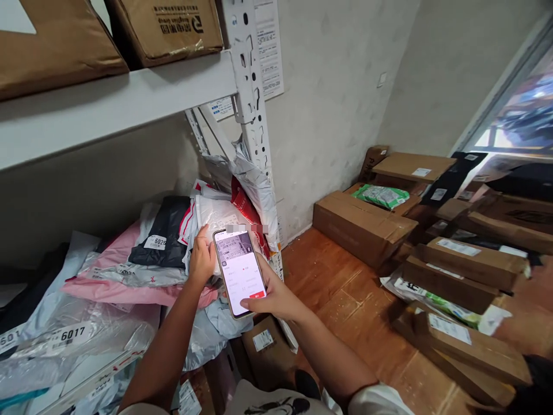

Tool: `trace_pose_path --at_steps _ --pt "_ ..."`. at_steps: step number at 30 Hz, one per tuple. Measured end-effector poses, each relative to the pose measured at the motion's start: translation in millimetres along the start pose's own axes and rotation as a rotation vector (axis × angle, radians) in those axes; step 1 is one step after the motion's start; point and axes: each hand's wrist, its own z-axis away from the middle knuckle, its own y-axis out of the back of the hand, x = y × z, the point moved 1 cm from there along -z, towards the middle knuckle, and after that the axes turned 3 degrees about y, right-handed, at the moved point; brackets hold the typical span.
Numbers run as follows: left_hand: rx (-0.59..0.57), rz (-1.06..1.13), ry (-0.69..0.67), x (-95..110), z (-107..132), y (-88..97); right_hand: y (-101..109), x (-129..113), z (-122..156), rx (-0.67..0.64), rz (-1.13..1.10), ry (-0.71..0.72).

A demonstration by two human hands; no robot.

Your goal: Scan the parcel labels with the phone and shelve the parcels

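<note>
My right hand (274, 293) is wrapped round a smartphone (239, 282), its thumb over the lower part of the lit screen. The screen shows a camera picture of a label at the top and a form with a red button below. My left hand (202, 256) grips the near edge of a white plastic mailer (213, 208), just left of the phone. Part of that mailer is hidden behind the phone and hand. Beside it lie a dark mailer (161, 230) labelled 6026 and a pink mailer (142, 293). A red packet (246, 210) leans behind.
A white metal shelf post (254, 115) stands close behind the parcels, with a shelf beam (116, 112) overhead carrying cardboard boxes (168, 31). More boxes (363, 225) lie on the brown floor (319, 282) to the right. Below my hands is another carton (270, 354).
</note>
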Motion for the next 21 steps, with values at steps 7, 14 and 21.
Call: trace_pose_path --at_steps 7,14,21 --pt "-0.024 -0.034 -0.052 -3 -1 -0.7 5 8 -3 0.001 0.017 0.021" --pt "-0.028 -0.049 -0.041 -4 0 -1.5 10 18 -3 0.006 0.017 0.039" --pt "-0.037 -0.061 -0.024 -5 1 -1.9 8 9 1 0.002 0.008 0.033"
